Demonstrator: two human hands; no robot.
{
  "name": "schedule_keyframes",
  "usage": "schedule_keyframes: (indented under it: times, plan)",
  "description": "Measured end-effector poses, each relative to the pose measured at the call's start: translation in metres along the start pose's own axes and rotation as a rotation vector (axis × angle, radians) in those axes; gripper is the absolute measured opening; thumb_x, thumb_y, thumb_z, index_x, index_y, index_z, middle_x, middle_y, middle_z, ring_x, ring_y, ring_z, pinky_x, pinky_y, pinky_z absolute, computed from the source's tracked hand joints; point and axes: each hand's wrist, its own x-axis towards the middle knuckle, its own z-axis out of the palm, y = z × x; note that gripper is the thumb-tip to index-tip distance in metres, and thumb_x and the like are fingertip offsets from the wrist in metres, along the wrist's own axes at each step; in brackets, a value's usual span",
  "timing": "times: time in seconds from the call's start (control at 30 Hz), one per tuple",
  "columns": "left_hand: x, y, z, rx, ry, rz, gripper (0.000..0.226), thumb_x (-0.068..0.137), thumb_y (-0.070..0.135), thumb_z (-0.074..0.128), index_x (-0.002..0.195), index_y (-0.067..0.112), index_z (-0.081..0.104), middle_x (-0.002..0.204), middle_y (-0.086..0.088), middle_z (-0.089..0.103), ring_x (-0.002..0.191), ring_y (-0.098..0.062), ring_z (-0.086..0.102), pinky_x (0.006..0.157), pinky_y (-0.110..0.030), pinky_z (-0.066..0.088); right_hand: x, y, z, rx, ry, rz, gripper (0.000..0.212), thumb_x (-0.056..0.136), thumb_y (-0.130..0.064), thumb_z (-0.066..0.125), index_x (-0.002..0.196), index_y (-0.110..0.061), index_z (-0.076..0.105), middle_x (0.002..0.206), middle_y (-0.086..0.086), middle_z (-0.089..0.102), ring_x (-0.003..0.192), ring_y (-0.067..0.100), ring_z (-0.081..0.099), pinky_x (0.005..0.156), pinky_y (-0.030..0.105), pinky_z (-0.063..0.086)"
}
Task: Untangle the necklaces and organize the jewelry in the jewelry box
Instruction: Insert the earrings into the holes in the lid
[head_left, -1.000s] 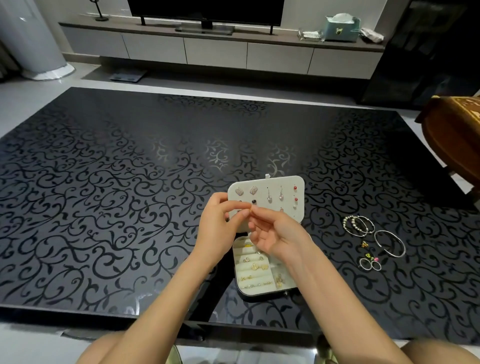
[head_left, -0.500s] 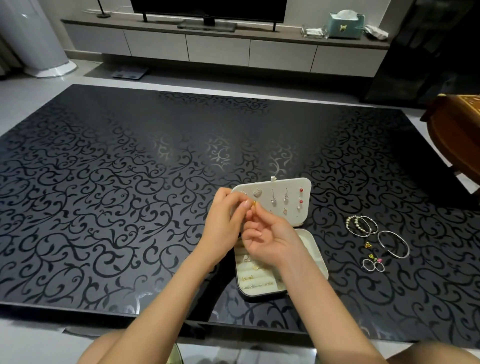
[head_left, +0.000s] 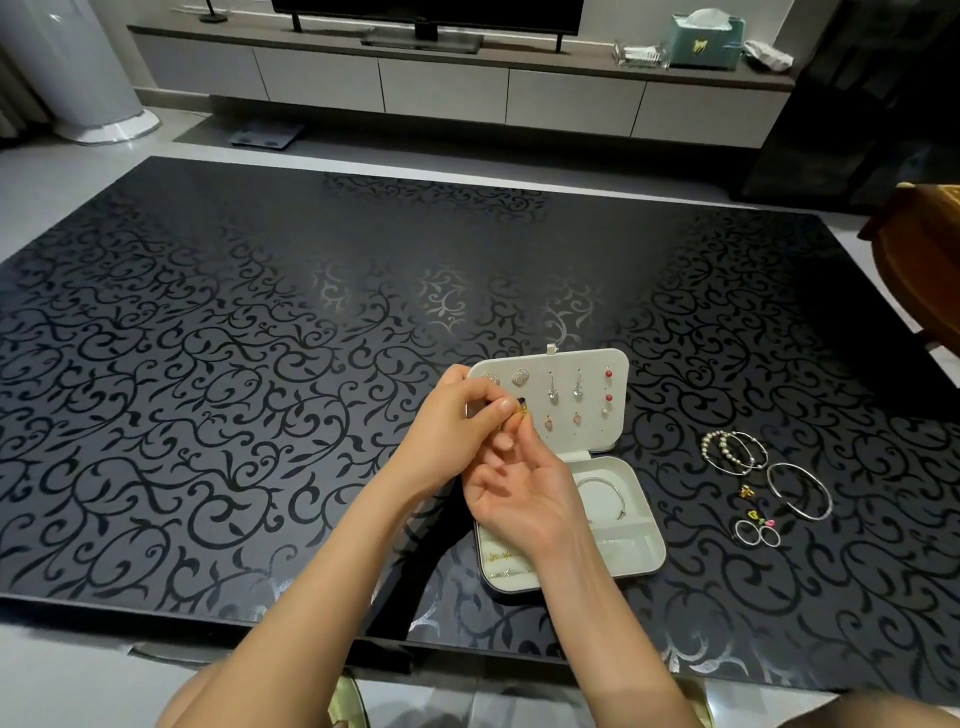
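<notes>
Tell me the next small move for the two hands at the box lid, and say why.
Probably press the small gold earring into a free hole of the white jewelry box's upright lid panel. The left hand and right hand both pinch it right in front of that panel, where other earrings already sit in rows.

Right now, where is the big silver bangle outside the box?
Head view: the silver bangle lies on the table right of the jewelry box, just right of the pearl bracelets and beyond two small rings.
</notes>
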Motion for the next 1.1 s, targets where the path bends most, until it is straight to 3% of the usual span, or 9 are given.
schedule_keyframes:
  times: [0.13,0.27,0.37,0.47,0.53,0.67,0.83,0.97,1.1]
  plan:
    - [0.003,-0.001,-0.001,0.041,-0.005,-0.019,0.025,0.092,0.018,0.059,0.07,0.026,0.064,0.089,0.0,0.053,0.078,-0.015,0.057,0.077,-0.027,0.047,-0.001,0.002,0.004,0.022,0.04,-0.055,0.031,0.084,-0.024,0.058,0.059,-0.008,0.07,0.049,-0.004,0.038,0.036,0.007,0.033,0.04,0.014,0.017]
    - [0.005,-0.001,-0.006,-0.056,-0.06,-0.028,0.024,0.091,0.019,0.061,0.073,0.03,0.072,0.08,-0.009,0.068,0.083,-0.022,0.058,0.091,-0.042,0.043,-0.001,-0.002,0.009,0.05,0.064,-0.018,0.027,0.083,-0.025,0.06,0.064,-0.008,0.069,0.048,-0.005,0.036,0.035,0.007,0.031,0.04,0.015,0.017]
    - [0.005,-0.001,-0.008,-0.11,-0.068,-0.032,0.016,0.088,0.022,0.065,0.075,0.024,0.073,0.091,-0.023,0.062,0.081,-0.015,0.053,0.084,-0.035,0.043,-0.004,-0.01,0.009,0.092,0.081,0.082,0.021,0.079,-0.021,0.063,0.065,-0.007,0.07,0.05,-0.004,0.035,0.035,0.009,0.031,0.039,0.015,0.019]
    - [0.005,-0.003,-0.005,-0.081,-0.033,-0.026,0.023,0.087,0.021,0.066,0.068,0.034,0.07,0.079,-0.002,0.056,0.072,-0.003,0.046,0.073,-0.021,0.038,-0.009,-0.013,0.01,0.239,0.075,0.179,0.019,0.08,-0.015,0.063,0.064,-0.004,0.062,0.05,-0.003,0.036,0.034,0.013,0.033,0.038,0.017,0.023]
    - [0.006,-0.003,-0.003,-0.062,-0.014,-0.018,0.031,0.086,0.018,0.066,0.064,0.038,0.068,0.08,0.004,0.055,0.075,-0.006,0.047,0.073,-0.021,0.04,-0.01,-0.009,0.011,0.324,0.076,0.17,0.02,0.081,-0.012,0.061,0.063,-0.003,0.06,0.049,0.0,0.037,0.033,0.015,0.034,0.037,0.018,0.026]
    - [0.008,-0.004,-0.004,-0.047,-0.03,-0.032,0.027,0.086,0.014,0.066,0.066,0.033,0.067,0.089,-0.006,0.059,0.08,-0.013,0.053,0.081,-0.029,0.045,-0.008,0.006,0.009,0.401,0.043,0.091,0.019,0.081,-0.011,0.059,0.065,-0.002,0.062,0.048,0.001,0.039,0.032,0.016,0.036,0.037,0.016,0.033]
    - [0.011,-0.009,-0.007,-0.075,-0.01,-0.058,0.017,0.087,0.017,0.066,0.071,0.024,0.067,0.083,0.0,0.058,0.076,-0.009,0.051,0.073,-0.023,0.041,-0.012,0.007,0.003,0.404,-0.155,0.016,0.019,0.083,-0.019,0.062,0.07,-0.005,0.064,0.062,-0.002,0.042,0.046,0.014,0.041,0.039,0.022,0.036]
    - [0.011,-0.009,-0.005,-0.142,-0.009,-0.062,0.011,0.089,0.02,0.063,0.084,0.016,0.072,0.084,-0.007,0.062,0.076,-0.009,0.052,0.077,-0.024,0.041,-0.024,-0.006,-0.001,-0.038,-0.059,-0.169,0.014,0.083,-0.02,0.064,0.072,-0.011,0.065,0.06,-0.003,0.043,0.049,0.009,0.037,0.04,0.016,0.029]
    - [0.012,-0.011,-0.005,-0.24,-0.026,-0.112,0.019,0.091,0.021,0.06,0.088,0.008,0.073,0.096,-0.005,0.071,0.097,-0.017,0.061,0.094,-0.03,0.042,-0.029,-0.027,-0.03,-1.306,0.217,-0.758,0.011,0.088,-0.017,0.062,0.078,-0.019,0.066,0.065,-0.005,0.059,0.059,0.008,0.049,0.054,0.016,0.043]
